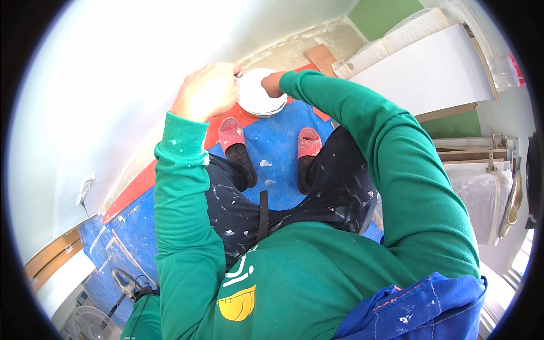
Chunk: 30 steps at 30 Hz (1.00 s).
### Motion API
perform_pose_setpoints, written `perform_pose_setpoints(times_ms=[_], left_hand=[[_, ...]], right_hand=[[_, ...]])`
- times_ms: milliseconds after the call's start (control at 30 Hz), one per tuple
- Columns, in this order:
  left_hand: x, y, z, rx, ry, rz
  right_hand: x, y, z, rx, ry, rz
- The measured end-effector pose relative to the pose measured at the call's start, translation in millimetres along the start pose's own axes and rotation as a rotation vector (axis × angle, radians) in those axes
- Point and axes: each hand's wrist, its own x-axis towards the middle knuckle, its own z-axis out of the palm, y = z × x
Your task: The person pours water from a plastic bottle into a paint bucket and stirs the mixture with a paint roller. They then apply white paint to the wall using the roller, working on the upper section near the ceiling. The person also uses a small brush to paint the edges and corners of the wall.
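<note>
A white bucket stands on the floor covering in front of my feet, its inside bright with white material. My left hand is curled beside the bucket's left rim, washed out by glare. A small dark, shiny spot shows at its fingertips; I cannot tell whether it is part of a held tool. My right hand reaches over the bucket from the right, knuckles up and wrist bent. Its fingertips are lost against the white, so what they hold cannot be made out.
A pale wall rises close on the left, with a wall socket and cable. Blue sheeting and red sheeting cover the floor. White panels lean at the right. A fan stands behind at lower left.
</note>
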Motion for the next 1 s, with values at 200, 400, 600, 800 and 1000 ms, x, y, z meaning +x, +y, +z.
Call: perform_pose_setpoints(times_ms=[200, 400, 600, 800, 1000], left_hand=[[-3.5, -2.3, -0.7, 0.0, 0.011, -0.001], [-2.2, -1.8, 1.8, -0.013, 0.047, 0.025], [-4.8, -6.2, 1.2, -0.024, 0.054, 0.037], [-6.1, 0.4, -3.6, -0.012, 0.046, 0.021], [-7.9, -0.9, -5.5, -0.006, 0.042, 0.02]], right_hand=[[-10.1, 11.4, -20.9, -0.065, -0.08, -0.037], [-12.8, 6.5, -4.1, -0.023, -0.008, -0.007], [-12.0, 18.5, -6.6, -0.124, 0.031, 0.026], [-14.1, 21.8, -7.3, -0.074, 0.004, -0.063], [-8.8, 19.9, -5.4, -0.058, 0.084, 0.079]])
